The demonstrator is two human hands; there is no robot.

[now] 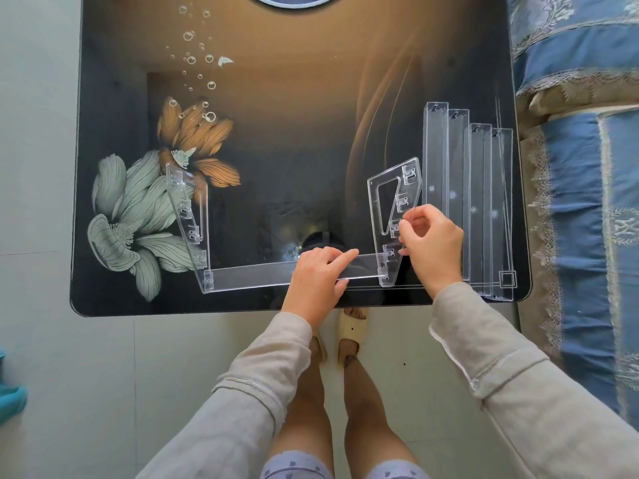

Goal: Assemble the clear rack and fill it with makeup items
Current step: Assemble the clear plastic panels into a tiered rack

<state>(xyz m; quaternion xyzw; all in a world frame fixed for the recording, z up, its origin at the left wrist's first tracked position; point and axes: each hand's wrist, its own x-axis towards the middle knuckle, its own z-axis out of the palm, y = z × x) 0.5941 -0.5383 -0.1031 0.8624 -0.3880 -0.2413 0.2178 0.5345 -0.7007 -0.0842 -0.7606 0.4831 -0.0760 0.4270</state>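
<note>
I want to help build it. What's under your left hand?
Under the left hand lies the clear shelf strip, reaching to the right side panel. The hand covers part of the strip and the table beneath it, so that part cannot be seen.

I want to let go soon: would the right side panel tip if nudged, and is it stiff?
The right side panel probably tips easily: it stands on edge, joined only by one shelf strip at its foot. It looks stiff; its edges are straight. On the glossy table it may well slide.
</note>
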